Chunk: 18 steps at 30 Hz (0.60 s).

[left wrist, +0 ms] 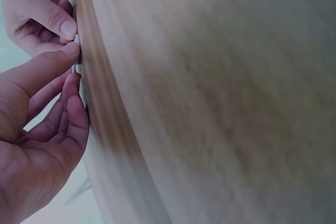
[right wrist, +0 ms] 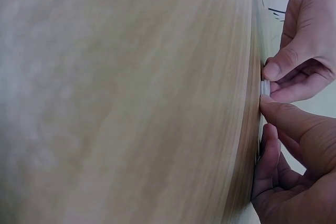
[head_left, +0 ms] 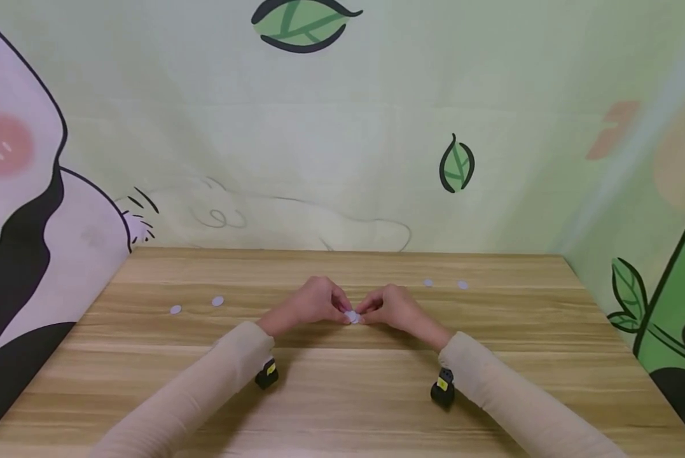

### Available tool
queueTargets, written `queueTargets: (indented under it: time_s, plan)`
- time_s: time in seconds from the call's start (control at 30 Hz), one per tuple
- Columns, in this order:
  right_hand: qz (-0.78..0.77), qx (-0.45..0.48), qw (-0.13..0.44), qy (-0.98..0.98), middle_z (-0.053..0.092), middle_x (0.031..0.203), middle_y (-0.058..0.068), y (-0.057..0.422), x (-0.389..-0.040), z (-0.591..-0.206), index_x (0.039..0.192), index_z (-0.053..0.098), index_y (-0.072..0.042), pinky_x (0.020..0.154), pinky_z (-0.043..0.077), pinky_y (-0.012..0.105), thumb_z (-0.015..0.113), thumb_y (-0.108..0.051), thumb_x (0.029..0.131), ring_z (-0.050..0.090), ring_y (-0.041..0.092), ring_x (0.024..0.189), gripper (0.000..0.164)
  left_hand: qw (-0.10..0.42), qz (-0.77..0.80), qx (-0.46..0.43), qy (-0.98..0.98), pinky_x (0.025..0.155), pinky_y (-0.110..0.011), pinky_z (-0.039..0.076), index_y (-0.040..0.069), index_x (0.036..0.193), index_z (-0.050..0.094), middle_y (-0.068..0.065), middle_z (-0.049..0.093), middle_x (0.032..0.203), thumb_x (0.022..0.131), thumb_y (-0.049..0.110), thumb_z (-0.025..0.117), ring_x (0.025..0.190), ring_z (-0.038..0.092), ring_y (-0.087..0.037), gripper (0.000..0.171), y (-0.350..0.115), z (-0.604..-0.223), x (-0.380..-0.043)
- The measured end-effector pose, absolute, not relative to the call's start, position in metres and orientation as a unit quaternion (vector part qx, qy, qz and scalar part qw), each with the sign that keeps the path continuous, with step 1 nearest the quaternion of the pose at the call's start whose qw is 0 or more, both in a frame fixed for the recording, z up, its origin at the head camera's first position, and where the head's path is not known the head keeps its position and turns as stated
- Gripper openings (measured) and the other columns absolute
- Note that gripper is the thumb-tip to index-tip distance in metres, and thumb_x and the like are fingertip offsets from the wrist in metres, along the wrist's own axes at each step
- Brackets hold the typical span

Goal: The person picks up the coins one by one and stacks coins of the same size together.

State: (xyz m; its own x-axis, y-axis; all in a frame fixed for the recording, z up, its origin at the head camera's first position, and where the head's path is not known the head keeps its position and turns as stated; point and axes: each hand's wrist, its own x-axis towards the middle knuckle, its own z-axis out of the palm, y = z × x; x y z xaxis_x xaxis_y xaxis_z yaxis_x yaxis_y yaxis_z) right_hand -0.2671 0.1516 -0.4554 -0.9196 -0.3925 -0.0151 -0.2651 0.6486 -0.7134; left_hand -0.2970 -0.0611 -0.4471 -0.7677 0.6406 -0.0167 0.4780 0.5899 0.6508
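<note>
Near the middle of the table, my left hand (head_left: 319, 301) and right hand (head_left: 395, 308) meet fingertip to fingertip. Between them are small flat white discs (head_left: 353, 317), overlapping or side by side; I cannot tell how many. Thumb and fingers of each hand pinch at the discs from opposite sides, low over the wood. In the right wrist view the discs (right wrist: 265, 87) show edge-on as a thin white stack between the thumbs. The left wrist view shows only a thin pale edge, the fingers covering most of it.
On the wooden table (head_left: 353, 407) two white discs lie to the left, one disc (head_left: 175, 310) and another disc (head_left: 218, 301). Farther back on the right lie a disc (head_left: 428, 282) and another disc (head_left: 462, 285). A painted cloth wall (head_left: 342, 146) rises behind the table's far edge.
</note>
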Motion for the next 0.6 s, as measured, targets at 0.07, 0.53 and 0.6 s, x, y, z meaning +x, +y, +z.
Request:
queueTargets:
  time_s: [0.07, 0.53, 0.6]
  plan:
    - [-0.379, -0.184, 0.084, 0.903, 0.076, 0.086, -0.003, 0.1516, -0.2674, -0.4559, 0.095, 0.082, -0.011, 0.072, 0.047, 0.024, 0.084, -0.015, 0.085, 0.057, 0.006, 0.077, 0.011, 0.122, 0.32, 0.319, 0.884, 0.067, -0.017, 0.052, 0.008, 0.085, 0.08, 0.003, 0.076, 0.078, 0.078, 0.014, 0.089, 0.07, 0.065, 0.0, 0.013, -0.06, -0.447, -0.2959]
    - [-0.388, -0.17, 0.091, 0.901, 0.076, 0.085, -0.004, 0.15, -0.2664, -0.4557, 0.093, 0.081, -0.011, 0.074, 0.049, 0.025, 0.085, -0.015, 0.084, 0.06, 0.007, 0.079, 0.011, 0.134, 0.338, 0.326, 0.872, 0.066, -0.018, 0.053, 0.004, 0.087, 0.078, 0.001, 0.074, 0.079, 0.078, 0.01, 0.089, 0.071, 0.063, -0.004, 0.016, -0.0645, -0.4471, -0.2932]
    - [-0.388, -0.169, 0.091, 0.902, 0.076, 0.085, -0.004, 0.1503, -0.2658, -0.4545, 0.093, 0.081, -0.011, 0.074, 0.05, 0.025, 0.085, -0.015, 0.084, 0.06, 0.007, 0.079, 0.011, 0.136, 0.339, 0.33, 0.87, 0.067, -0.018, 0.053, 0.003, 0.088, 0.078, 0.0, 0.075, 0.08, 0.079, 0.008, 0.088, 0.072, 0.063, -0.004, 0.014, -0.0647, -0.4466, -0.294]
